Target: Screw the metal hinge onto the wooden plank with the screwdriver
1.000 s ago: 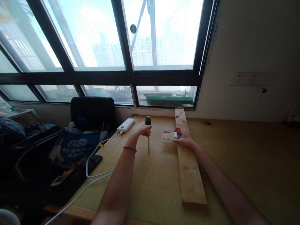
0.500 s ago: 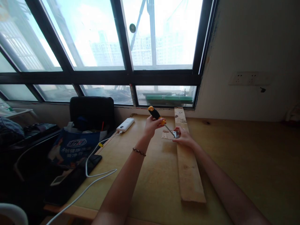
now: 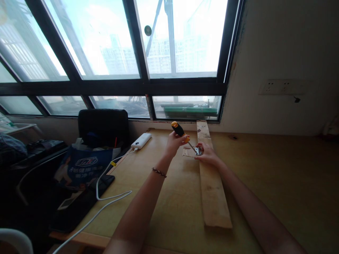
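My left hand [image 3: 175, 144] is closed around a screwdriver [image 3: 178, 129] with a black and yellow handle. The shaft slants down to the right, and its tip meets a small shiny metal piece [image 3: 198, 151]. My right hand [image 3: 208, 154] grips that metal piece between thumb and fingers, at the left edge of a long wooden board [image 3: 214, 197]. A small flat wooden piece [image 3: 187, 151] lies beside the board, partly under the metal piece. The exact kind of the metal part is too small to make out.
The board lies lengthwise on a wooden table [image 3: 169, 211], reaching toward the window. A white power bank [image 3: 141, 140] with a white cable [image 3: 111, 201] sits at the table's left edge. Left of the table stand a black chair [image 3: 103, 127] and a blue bag [image 3: 84, 164].
My left hand and the screwdriver's handle have shifted slightly to the right, and the screwdriver stands a little steeper. My right hand stays in place on the metal piece.
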`<act>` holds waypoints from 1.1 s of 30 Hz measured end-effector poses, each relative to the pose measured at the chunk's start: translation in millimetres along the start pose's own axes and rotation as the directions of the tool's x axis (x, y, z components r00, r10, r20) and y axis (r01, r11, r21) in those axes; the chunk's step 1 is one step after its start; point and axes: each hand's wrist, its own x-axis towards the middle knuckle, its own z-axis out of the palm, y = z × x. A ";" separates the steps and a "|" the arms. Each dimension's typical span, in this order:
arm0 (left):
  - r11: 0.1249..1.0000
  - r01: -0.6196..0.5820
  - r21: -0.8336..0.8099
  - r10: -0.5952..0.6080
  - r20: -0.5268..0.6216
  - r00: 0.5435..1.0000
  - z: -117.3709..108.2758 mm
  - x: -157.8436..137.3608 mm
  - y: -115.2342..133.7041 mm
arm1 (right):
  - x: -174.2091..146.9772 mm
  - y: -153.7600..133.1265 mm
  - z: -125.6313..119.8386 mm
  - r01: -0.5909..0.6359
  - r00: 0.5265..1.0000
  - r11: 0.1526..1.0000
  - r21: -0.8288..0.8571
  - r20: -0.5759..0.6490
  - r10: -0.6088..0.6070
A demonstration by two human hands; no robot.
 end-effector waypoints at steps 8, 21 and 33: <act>1.000 -0.012 0.004 0.012 0.035 0.999 6.4 -7.9 5.3 | -0.4 -0.5 -0.5 -0.014 1.000 1.000 -0.013 -0.002 0.014; 0.997 -0.046 0.057 0.042 0.069 0.997 9.5 -5.6 3.0 | -0.5 1.0 0.1 0.006 1.000 1.000 -0.028 0.000 -0.006; 0.975 -0.201 0.091 0.174 0.244 0.954 13.6 -7.7 -0.8 | -0.4 -0.8 -0.6 0.000 1.000 1.000 -0.002 0.010 0.000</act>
